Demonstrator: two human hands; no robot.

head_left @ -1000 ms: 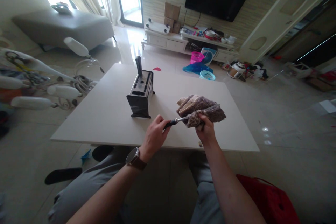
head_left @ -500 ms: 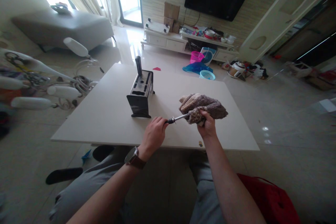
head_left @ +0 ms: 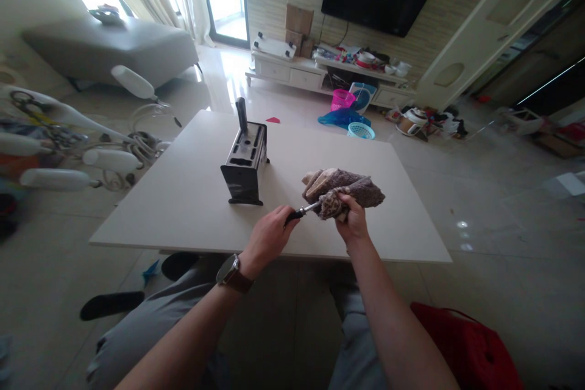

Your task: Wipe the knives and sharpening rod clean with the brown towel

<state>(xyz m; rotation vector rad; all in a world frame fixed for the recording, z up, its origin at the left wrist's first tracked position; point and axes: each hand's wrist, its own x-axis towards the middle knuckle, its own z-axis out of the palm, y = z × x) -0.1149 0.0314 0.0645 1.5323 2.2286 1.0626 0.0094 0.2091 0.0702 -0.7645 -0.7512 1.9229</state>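
My left hand (head_left: 273,230) is closed round the black handle of a sharpening steel (head_left: 311,206), which points right and slightly upward. A bunched brown fuzzy cloth (head_left: 340,186) with a patterned patch wraps the rod's far part and hides its tip. The fingers of my right hand (head_left: 353,217) grip the cloth round the rod, above the near right part of the white table (head_left: 183,207). To the left of the cloth stands a black and metal knife block (head_left: 245,161), with one black-handled knife (head_left: 241,114) upright in a slot.
Beyond the table, a light blue basket (head_left: 361,130), a pink basket (head_left: 342,99) and a blue bag (head_left: 340,118) are on the floor. White padded parts (head_left: 112,160) of a stand are at the left. A red bag (head_left: 470,347) lies at lower right.
My right hand and the cloth have slid left along the rod, towards the handle. Less bare metal shows between them. The left hand has barely moved; the knife block stays put.
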